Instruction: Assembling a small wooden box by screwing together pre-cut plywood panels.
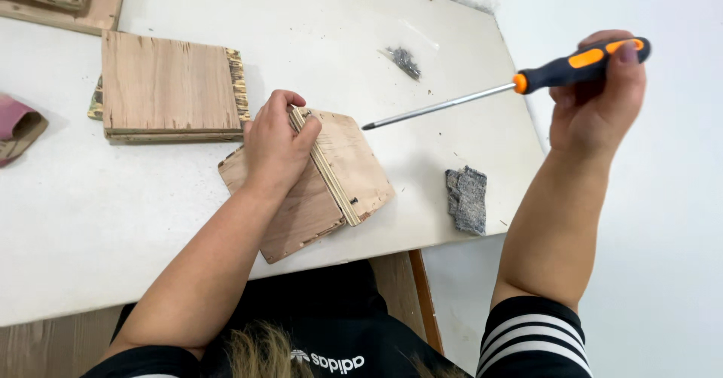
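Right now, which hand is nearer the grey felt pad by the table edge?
Right. The right hand hangs above and to the right of the grey felt pad, gripping a screwdriver; the left hand presses the plywood pieces, farther off.

My left hand (277, 146) lies palm down, fingers curled forward, thumb alongside, forearm bare and stretched diagonally from lower left. My right hand (596, 96) is raised, wrist cocked, fingers wrapped closed in a grip, forearm nearly vertical, striped sleeve at the elbow.
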